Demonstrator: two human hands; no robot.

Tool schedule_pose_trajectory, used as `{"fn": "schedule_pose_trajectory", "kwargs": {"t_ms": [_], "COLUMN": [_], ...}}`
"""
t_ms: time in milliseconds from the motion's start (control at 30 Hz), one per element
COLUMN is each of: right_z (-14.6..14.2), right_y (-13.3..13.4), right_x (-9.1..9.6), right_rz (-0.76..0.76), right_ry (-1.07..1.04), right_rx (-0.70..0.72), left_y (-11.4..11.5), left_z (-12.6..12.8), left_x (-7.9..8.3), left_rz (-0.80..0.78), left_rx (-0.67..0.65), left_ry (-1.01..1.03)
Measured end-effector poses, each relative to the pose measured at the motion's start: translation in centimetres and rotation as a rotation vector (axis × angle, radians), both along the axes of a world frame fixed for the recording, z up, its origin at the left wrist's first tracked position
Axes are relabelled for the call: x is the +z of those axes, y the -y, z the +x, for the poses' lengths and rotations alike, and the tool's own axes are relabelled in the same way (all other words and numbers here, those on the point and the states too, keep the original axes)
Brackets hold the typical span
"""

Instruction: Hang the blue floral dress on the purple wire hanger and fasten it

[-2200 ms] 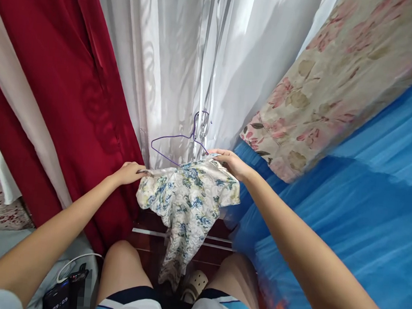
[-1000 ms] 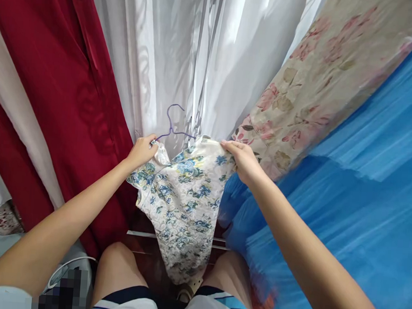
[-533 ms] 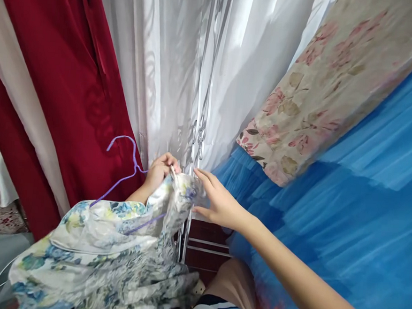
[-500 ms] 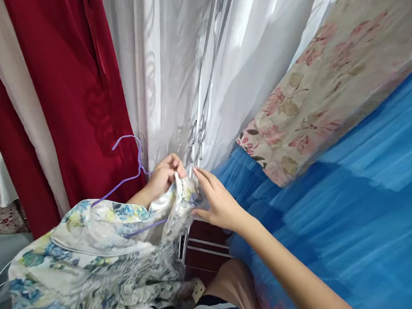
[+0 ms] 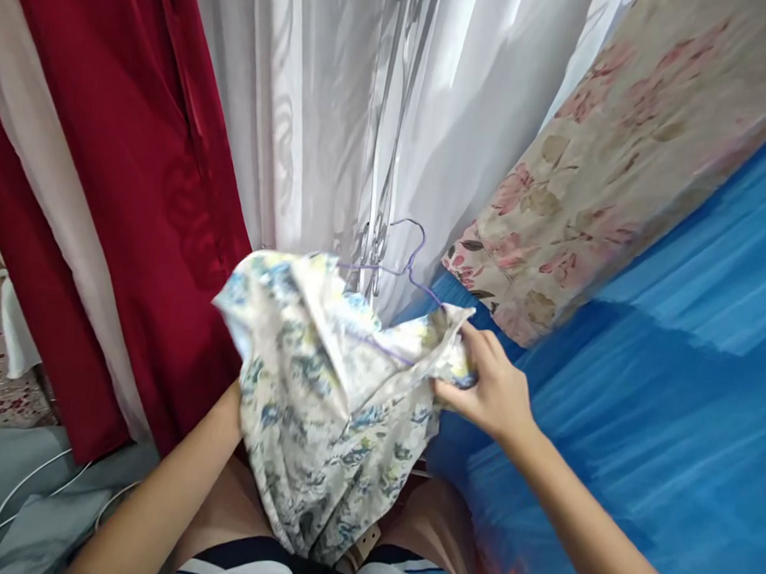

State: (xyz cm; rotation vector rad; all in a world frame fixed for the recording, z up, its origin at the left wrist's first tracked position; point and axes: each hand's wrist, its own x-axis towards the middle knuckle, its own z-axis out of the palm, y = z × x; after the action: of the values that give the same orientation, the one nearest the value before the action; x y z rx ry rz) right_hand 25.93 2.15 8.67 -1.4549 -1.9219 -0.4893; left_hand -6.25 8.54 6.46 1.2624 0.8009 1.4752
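A white garment with a blue and yellow flower print (image 5: 323,396) hangs bunched in front of me on a thin purple wire hanger (image 5: 411,254), whose hook pokes out above the cloth. My right hand (image 5: 491,386) is closed, pinching the garment's right shoulder edge. My left forearm reaches up under the garment; the left hand itself is hidden beneath the cloth.
A red curtain (image 5: 123,155) and a sheer white curtain (image 5: 316,116) hang straight ahead. A floral bedsheet (image 5: 615,155) and blue netting (image 5: 665,377) fill the right side. White cables (image 5: 20,498) lie on grey cloth at lower left. My knees are below.
The garment and hanger have swung from my left side back to the middle and right. My left hand went under the cloth; my right hand closed on the shoulder edge.
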Motion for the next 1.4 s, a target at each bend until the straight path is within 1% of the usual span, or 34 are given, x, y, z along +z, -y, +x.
{"fn": "schedule_pose_trajectory", "kwargs": {"t_ms": [33, 100, 167, 233, 300, 367, 433, 533, 600, 667, 700, 733, 767, 800, 833, 867, 900, 933, 967, 1000, 1033, 1100, 1200, 1267, 1400], "right_z": [0.5, 0.9, 0.7, 0.2, -0.2, -0.2, 0.3, 0.9, 0.4, -1.2, -2.4, -3.9, -5.5, -7.1, -8.8, -10.3, -11.6, -12.7, -13.6, -14.3, -14.8, -15.2, -14.8, -14.3, -13.5], "right_y": [-0.3, -1.2, -2.1, -2.9, -3.4, -3.8, -4.0, -3.9, -3.2, -1.8, -0.9, 0.1, 1.1, 2.1, 3.1, 3.8, 4.4, 4.7, 4.9, 4.9, 4.9, 4.7, 4.7, 5.0, 5.4], "right_x": [0.8, 2.6, 4.4, 5.6, 6.1, 6.0, 5.7, 5.4, 5.2, 4.1, 3.0, 1.5, -0.4, -2.7, -5.3, -7.8, -10.2, -12.2, -13.8, -14.7, -15.2, -14.8, -13.0, -12.3, -12.2], "right_rz": [-0.015, -0.022, -0.003, -0.002, -0.008, -0.002, -0.006, -0.032, 0.005, 0.077, 0.11, 0.133, 0.153, 0.162, 0.177, 0.138, 0.052, -0.066, -0.186, -0.278, -0.352, -0.421, -0.441, -0.44, -0.448], "right_ry": [-0.006, 0.002, 0.032, 0.087, 0.143, 0.172, 0.167, 0.154, 0.151, 0.092, 0.022, -0.09, -0.237, -0.416, -0.613, -0.799, -0.943, -1.032, -1.068, -1.083, -1.077, -1.059, -1.089, -1.144, -1.25], "right_rx": [-0.052, -0.112, -0.135, -0.112, -0.063, -0.011, 0.046, 0.191, 0.286, 0.362, 0.392, 0.418, 0.432, 0.418, 0.371, 0.29, 0.213, 0.173, 0.174, 0.187, 0.221, 0.303, 0.379, 0.399, 0.411], "left_y": [0.0, 0.2, 0.6, 1.1, 1.8, 2.5, 3.4, 4.8, 5.8, 6.7, 7.1, 7.5, 7.8, 8.1, 8.3, 8.5, 8.6, 8.8, 9.0, 9.2, 9.4, 10.0, 10.9, 11.2, 11.4], "left_z": [-0.7, -1.5, -1.6, -1.3, -0.8, -0.3, 0.3, 1.6, 2.4, 3.0, 3.2, 3.3, 3.2, 3.1, 2.9, 2.7, 2.4, 2.2, 2.1, 2.0, 2.1, 2.7, 3.7, 4.1, 4.2], "left_x": [-1.2, -3.5, -5.8, -8.0, -9.7, -10.8, -11.4, -11.9, -12.3, -12.9, -13.2, -13.5, -13.7, -13.9, -13.9, -13.8, -13.7, -13.4, -13.2, -12.9, -12.7, -12.3, -12.2, -12.3, -12.5], "left_rz": [-0.032, -0.09, -0.148, -0.191, -0.22, -0.241, -0.251, -0.274, -0.332, -0.399, -0.419, -0.422, -0.411, -0.392, -0.374, -0.366, -0.366, -0.37, -0.375, -0.38, -0.383, -0.387, -0.395, -0.4, -0.413], "left_rx": [-0.004, -0.05, -0.021, 0.046, 0.09, 0.098, 0.119, 0.217, 0.275, 0.316, 0.328, 0.336, 0.337, 0.328, 0.313, 0.299, 0.29, 0.284, 0.279, 0.274, 0.267, 0.249, 0.241, 0.253, 0.284], "left_ry": [0.008, 0.053, 0.136, 0.188, 0.156, 0.105, 0.093, 0.146, 0.186, 0.231, 0.251, 0.267, 0.272, 0.268, 0.255, 0.241, 0.228, 0.22, 0.218, 0.222, 0.23, 0.251, 0.268, 0.265, 0.249]}}
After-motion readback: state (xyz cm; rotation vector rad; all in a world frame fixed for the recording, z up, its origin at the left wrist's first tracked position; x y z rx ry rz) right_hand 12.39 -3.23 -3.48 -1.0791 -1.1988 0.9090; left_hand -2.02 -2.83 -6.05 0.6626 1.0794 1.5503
